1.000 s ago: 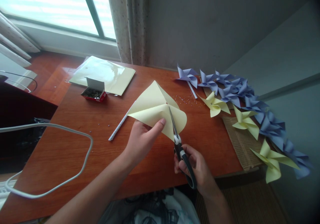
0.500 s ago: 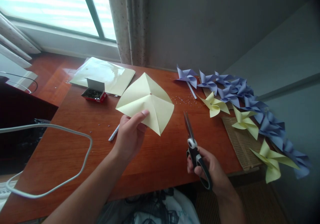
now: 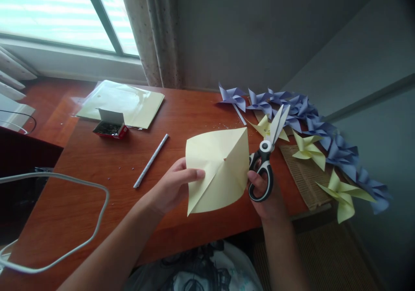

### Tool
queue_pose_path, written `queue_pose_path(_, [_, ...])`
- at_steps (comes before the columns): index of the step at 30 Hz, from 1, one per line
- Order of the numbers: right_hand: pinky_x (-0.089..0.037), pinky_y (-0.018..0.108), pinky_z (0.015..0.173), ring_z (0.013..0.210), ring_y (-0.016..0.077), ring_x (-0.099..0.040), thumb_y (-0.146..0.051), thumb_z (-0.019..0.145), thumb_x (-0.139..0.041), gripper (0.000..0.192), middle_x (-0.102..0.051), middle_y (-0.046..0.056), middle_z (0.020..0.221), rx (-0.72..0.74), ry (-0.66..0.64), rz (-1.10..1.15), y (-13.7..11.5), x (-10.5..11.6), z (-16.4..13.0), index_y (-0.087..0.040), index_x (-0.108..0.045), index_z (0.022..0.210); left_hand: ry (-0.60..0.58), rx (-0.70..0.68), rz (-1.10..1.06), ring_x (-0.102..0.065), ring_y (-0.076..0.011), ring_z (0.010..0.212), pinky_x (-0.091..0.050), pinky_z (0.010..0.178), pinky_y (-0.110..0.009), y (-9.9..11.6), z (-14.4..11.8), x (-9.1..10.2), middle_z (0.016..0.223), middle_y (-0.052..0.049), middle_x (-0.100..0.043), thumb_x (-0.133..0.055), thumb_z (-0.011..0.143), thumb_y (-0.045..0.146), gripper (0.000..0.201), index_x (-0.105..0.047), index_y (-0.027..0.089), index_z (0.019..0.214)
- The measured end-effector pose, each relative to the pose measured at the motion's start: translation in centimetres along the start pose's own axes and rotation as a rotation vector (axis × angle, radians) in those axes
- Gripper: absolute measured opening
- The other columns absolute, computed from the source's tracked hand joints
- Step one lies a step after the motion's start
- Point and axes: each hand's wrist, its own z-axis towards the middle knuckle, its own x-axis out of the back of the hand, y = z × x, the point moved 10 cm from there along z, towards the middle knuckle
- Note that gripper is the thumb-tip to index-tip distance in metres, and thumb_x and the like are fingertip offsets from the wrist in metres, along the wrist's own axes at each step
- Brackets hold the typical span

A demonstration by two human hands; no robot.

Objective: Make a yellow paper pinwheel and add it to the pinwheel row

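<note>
A square sheet of pale yellow paper, creased along its diagonals with a small hole near its middle, is held above the table. My left hand pinches its left edge, thumb on top. My right hand has black-and-white scissors by the handles, the blades pointing up and away, slightly parted. Its fingers are partly behind the sheet's right edge; whether they touch the paper I cannot tell. A white rolled paper stick lies on the table left of the sheet.
Yellow pinwheels and several purple pinwheels line the right side, some over corrugated cardboard. A small open red box stands before a plastic-wrapped paper stack. A white cable loops over the table's left.
The yellow sheet has moved right and down and turned. The scissors have come up beside its right edge, now tilted to the right. The white paper stick is uncovered.
</note>
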Motion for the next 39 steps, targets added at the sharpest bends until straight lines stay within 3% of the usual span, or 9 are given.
queue_pose_path(5, [-0.053,0.035,0.085,0.090,0.0209,-0.066,-0.031,0.076,-0.079,0.022,-0.069,0.000,0.088,0.033,0.124,0.194,-0.9,-0.2,0.0,-0.026,-0.066,0.093,0.068,-0.051,-0.097,-0.072,-0.0283,0.076,-0.056,0.066,-0.036,0.8,0.5,0.7,0.079,-0.008,-0.076,-0.068,0.073,0.041,0.027,-0.075,0.018,0.084])
queue_pose_path(9, [-0.053,0.035,0.089,0.095,0.0206,-0.068,-0.032,0.078,-0.076,0.025,-0.070,0.001,0.093,0.084,0.256,0.202,-1.4,-0.2,0.1,-0.024,-0.065,0.099,0.031,-0.159,-0.130,-0.067,-0.0214,0.068,-0.053,0.065,-0.033,1.3,1.1,0.8,0.078,-0.005,-0.074,-0.062,0.068,0.023,0.029,-0.075,0.018,0.094])
queue_pose_path(13, [-0.054,0.035,0.089,0.097,0.0210,-0.069,-0.033,0.082,-0.072,0.026,-0.071,0.004,0.102,0.148,0.297,0.208,-1.7,-0.9,0.3,-0.024,-0.062,0.104,-0.037,-0.161,0.025,-0.064,-0.0174,0.070,-0.048,0.064,-0.026,-0.1,1.4,-0.2,0.076,-0.006,-0.074,-0.065,0.062,0.008,0.033,-0.076,0.014,0.093])
queue_pose_path(17, [-0.055,0.033,0.082,0.089,0.0204,-0.068,-0.035,0.084,-0.073,0.024,-0.070,0.005,0.099,0.181,0.361,0.076,-1.7,-1.1,0.0,-0.022,-0.060,0.099,-0.084,-0.174,0.240,-0.070,-0.0226,0.085,-0.053,0.074,-0.029,-0.9,1.1,-1.9,0.093,-0.010,-0.079,-0.077,0.073,0.019,0.027,-0.076,0.016,0.099])
queue_pose_path(24, [-0.051,0.029,0.073,0.075,0.0174,-0.061,-0.035,0.082,-0.076,0.028,-0.064,0.001,0.085,0.211,0.387,-0.078,-2.2,-2.2,-1.2,-0.022,-0.060,0.101,0.174,-0.344,0.311,-0.071,-0.0270,0.100,-0.056,0.088,-0.034,0.7,0.8,-0.4,0.101,-0.009,-0.079,-0.080,0.079,0.034,0.029,-0.076,0.015,0.101])
queue_pose_path(27, [-0.050,0.029,0.072,0.073,0.0164,-0.060,-0.036,0.084,-0.073,0.023,-0.063,0.000,0.081,0.169,0.301,-0.090,-2.4,-3.0,-1.3,-0.022,-0.058,0.095,0.233,-0.356,0.333,-0.072,-0.0236,0.082,-0.057,0.080,-0.032,1.2,0.6,0.5,0.081,-0.005,-0.078,-0.080,0.079,0.034,0.019,-0.075,0.016,0.081])
queue_pose_path(30, [-0.049,0.030,0.071,0.072,0.0158,-0.058,-0.039,0.088,-0.070,0.021,-0.062,-0.001,0.079,0.075,0.114,-0.040,-1.8,-4.0,-1.7,-0.022,-0.057,0.091,0.288,-0.384,0.332,-0.067,-0.0190,0.069,-0.054,0.070,-0.028,2.0,0.2,1.5,0.070,-0.003,-0.073,-0.080,0.079,0.035,0.025,-0.070,0.017,0.066])
queue_pose_path(33, [-0.047,0.030,0.068,0.069,0.0154,-0.056,-0.046,0.086,-0.072,0.029,-0.059,-0.001,0.077,0.006,-0.063,0.038,-0.9,-4.4,-2.7,-0.022,-0.056,0.090,0.337,-0.427,0.299,-0.062,-0.0158,0.066,-0.050,0.063,-0.025,2.9,-0.3,2.7,0.071,-0.003,-0.071,-0.079,0.080,0.036,0.022,-0.072,0.016,0.074])
queue_pose_path(39, [-0.042,0.029,0.067,0.072,0.0160,-0.051,-0.065,0.082,-0.069,0.049,-0.054,0.001,0.079,-0.141,-0.305,-0.076,0.9,-4.0,-5.5,-0.020,-0.058,0.099,0.371,-0.499,0.216,-0.059,-0.0139,0.064,-0.048,0.061,-0.024,3.7,-0.6,3.9,0.067,-0.003,-0.068,-0.075,0.084,0.035,0.024,-0.071,0.013,0.075])
